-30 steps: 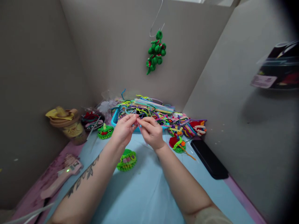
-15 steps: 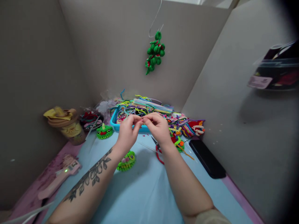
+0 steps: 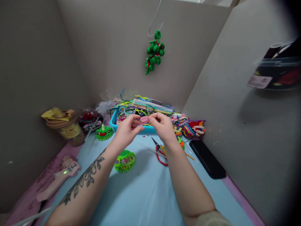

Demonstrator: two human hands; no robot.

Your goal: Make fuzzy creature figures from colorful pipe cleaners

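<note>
Above the front rim of the blue tray (image 3: 113, 123), both hands meet around a small pink oval piece (image 3: 144, 119); its exact kind is too small to make out. My right hand (image 3: 163, 125) pinches its right end between thumb and fingers. My left hand (image 3: 128, 129) is at the other end, thumb and curled fingers apart, fingertips close to or touching it. Below, on the blue mat, sits a bright green fuzzy piece (image 3: 125, 161) with pinkish and yellow spots. Red-handled scissors (image 3: 161, 159) lie near my right wrist.
Colourful strands and straight sticks (image 3: 150, 106) fill the tray. A green frog-like face (image 3: 104, 133) stands left of it. A pink glue gun (image 3: 60, 180), a cup (image 3: 68, 127) and a black phone (image 3: 207, 159) flank the mat (image 3: 141, 194). Green pieces (image 3: 155, 51) hang from a wire.
My fingertips have moved apart, and the pink piece between them now shows. My left thumb has separated from its fingers. The view has shifted slightly, uncovering more of the green piece and scissors.
</note>
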